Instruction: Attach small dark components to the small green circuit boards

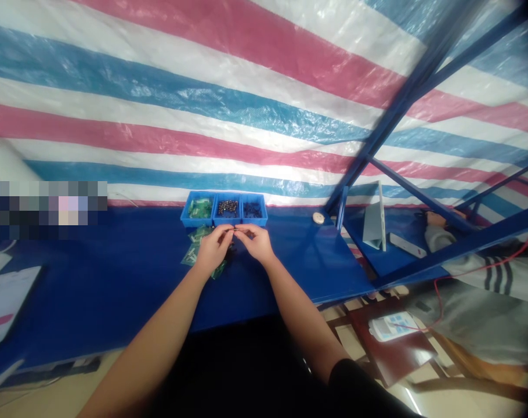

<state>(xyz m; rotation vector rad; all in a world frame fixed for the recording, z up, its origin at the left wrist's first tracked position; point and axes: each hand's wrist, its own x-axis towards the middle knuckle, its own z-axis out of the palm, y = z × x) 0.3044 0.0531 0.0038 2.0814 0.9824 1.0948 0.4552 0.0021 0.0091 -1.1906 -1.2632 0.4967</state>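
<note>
My left hand (pixel 213 248) and my right hand (pixel 256 241) meet fingertip to fingertip over the blue table, both closed in a pinch. A tiny dark piece shows between them, too small to name. Just beyond stand three joined blue bins: the left bin (pixel 184 216) holds green pieces, the middle bin (pixel 227 220) small dark and shiny metallic parts, and the right bin (pixel 255 221) dark blue or black parts. Small green clear packets (pixel 190 254) lie beside and partly under my left hand. Some dark bits below the fingertips are partly hidden.
A round pale object (pixel 318 218) sits on the table (pixel 116 278) to the right. Blue frame bars (pixel 390 110) rise there. Farther right are a propped tablet (pixel 374 217), a person's grey sleeve (pixel 477 264) and a white power strip (pixel 393 326) on a stool. A tablet-like panel (pixel 11 302) lies left.
</note>
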